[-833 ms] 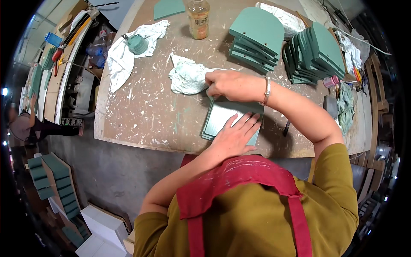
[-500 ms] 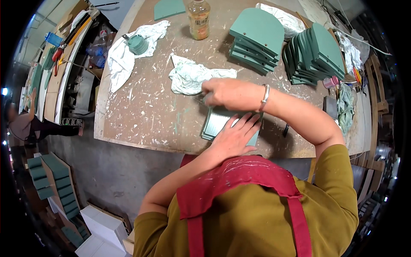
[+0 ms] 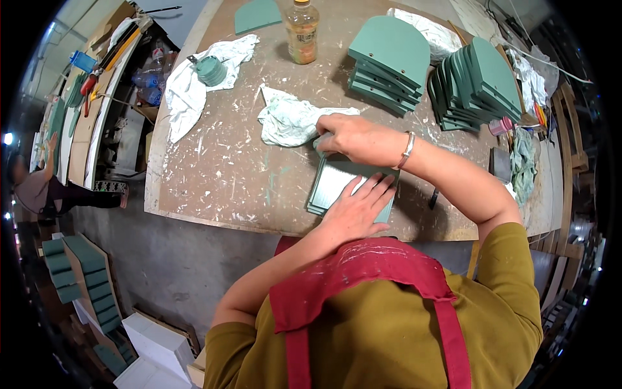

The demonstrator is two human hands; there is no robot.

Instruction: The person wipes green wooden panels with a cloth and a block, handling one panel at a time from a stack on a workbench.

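A small stack of green boards (image 3: 322, 186), its top face shining pale in the light, lies near the front edge of the workbench. My left hand (image 3: 358, 206) rests flat on the top board with fingers spread. Over the far left corner of the stack is my right hand (image 3: 356, 139), fingers curled together around a small greyish-green thing that I cannot make out. Just beyond the right fingertips lies a crumpled white cloth (image 3: 285, 118) with green stains.
Tall stacks of rounded green boards (image 3: 389, 48) stand at the back right. A drink bottle (image 3: 302, 32) is at the back, with a white cloth (image 3: 186, 97) bearing a small green container (image 3: 210, 70) left of it. Another person (image 3: 39, 185) is at far left.
My right hand has moved a little to the right along the far edge of the boards. My left hand keeps its place on the stack.
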